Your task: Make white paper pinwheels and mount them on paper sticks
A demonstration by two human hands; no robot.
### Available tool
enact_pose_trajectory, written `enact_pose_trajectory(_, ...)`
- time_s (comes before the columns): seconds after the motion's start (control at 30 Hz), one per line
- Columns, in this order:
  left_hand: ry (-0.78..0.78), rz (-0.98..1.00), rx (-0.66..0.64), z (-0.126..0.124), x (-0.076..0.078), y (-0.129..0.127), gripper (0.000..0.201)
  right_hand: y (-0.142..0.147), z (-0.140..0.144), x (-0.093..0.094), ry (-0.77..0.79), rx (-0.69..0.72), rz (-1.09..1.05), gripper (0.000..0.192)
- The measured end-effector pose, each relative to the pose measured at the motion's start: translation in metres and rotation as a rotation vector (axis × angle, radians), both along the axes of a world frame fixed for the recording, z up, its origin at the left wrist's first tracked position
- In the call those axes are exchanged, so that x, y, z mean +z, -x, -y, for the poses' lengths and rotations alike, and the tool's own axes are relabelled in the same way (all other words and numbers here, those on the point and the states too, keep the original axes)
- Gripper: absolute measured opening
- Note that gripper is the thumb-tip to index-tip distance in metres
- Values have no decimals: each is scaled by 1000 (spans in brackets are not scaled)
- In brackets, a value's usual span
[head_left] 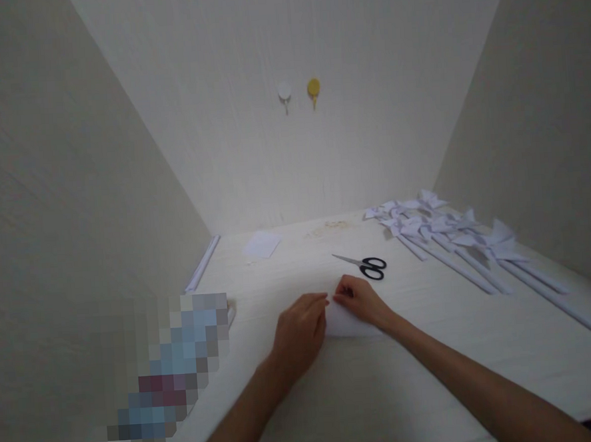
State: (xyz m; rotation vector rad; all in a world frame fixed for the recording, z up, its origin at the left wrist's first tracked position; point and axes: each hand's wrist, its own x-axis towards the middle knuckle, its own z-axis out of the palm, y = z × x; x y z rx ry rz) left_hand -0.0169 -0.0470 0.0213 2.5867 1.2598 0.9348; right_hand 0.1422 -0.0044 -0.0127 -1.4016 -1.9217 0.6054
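White paper sheet (349, 323) lies flat on the pale table (435, 372), near the middle, pressed under both hands. Left to right: a pixelated patch covers the near left corner; thin white paper rods (202, 263) lie along the left wall; a small white paper square (261, 244) rests at the far left of the tabletop. Left hand (300, 334) rests palm down on the sheet's left edge, fingers curled, tips pinching the paper's far edge. Right hand (360, 300) meets it fingertip to fingertip, thumb and forefinger closed on the same edge. Black-handled scissors (365, 265) lie just beyond the right hand, blades shut. Far right, a row of white paper pinwheels (451, 228) on long paper sticks lies on the table. Two round hooks, white (284, 92) and yellow (313, 87), hang on the back wall.
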Motion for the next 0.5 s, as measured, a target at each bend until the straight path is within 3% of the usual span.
enact_pose_trajectory(0.1, -24, -135, -87, 11, -6, -12, 27, 1, -3, -4, -41, -49, 64, 6)
enact_pose_trajectory(0.27, 113, -265, -36, 18, -20, -26, 38, 0, -4, -6, -86, -78, 115, 6)
enact_pose_trajectory(0.5, 236, -417, -113, 29, -19, -22, 60, -2, -6, -7, -105, -70, 109, 8)
